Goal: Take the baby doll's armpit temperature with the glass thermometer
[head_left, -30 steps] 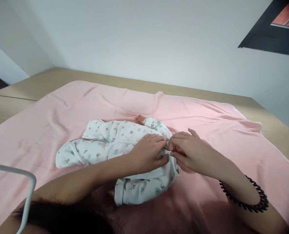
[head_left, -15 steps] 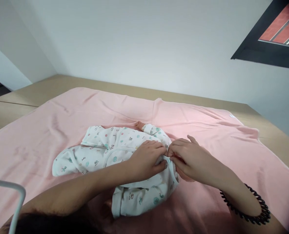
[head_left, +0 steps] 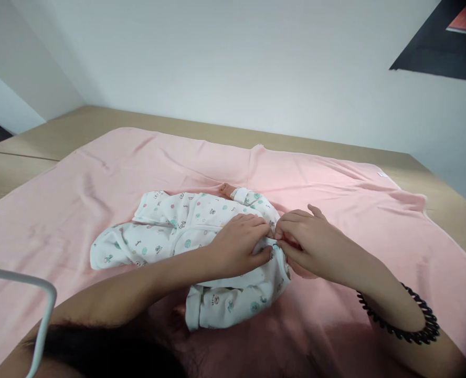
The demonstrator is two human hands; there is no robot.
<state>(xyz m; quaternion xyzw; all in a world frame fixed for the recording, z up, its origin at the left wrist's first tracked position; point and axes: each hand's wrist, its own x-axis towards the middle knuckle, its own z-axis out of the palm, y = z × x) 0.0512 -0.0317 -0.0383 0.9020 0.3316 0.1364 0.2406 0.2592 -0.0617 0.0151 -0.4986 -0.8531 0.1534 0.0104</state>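
Note:
A white baby romper [head_left: 211,207] printed with small green, red and dark figures is worn by a small figure lying flat, its legs toward the left. One tiny hand [head_left: 227,190] pokes from the far sleeve. My left hand [head_left: 241,245] is closed, pinching the romper's neckline from the chest side. Close against it, my right hand [head_left: 314,244] pinches the same neckline, little finger raised. A green dot, perhaps a snap, shows just below the fingertips. My right hand mostly hides the figure's head, so whether it is a doll I cannot tell.
A wrinkled pink blanket [head_left: 110,173] lies under the figure on a wooden surface [head_left: 170,125]. Behind rises a pale wall [head_left: 233,63], with a dark frame [head_left: 437,52] at upper right. A white curved bar [head_left: 46,315] crosses the lower left; dark hair hangs at the bottom.
The whole view has shifted slightly, so the blanket and romper sit higher. Both hands keep their pinch at the neckline, with almost no movement against the romper.

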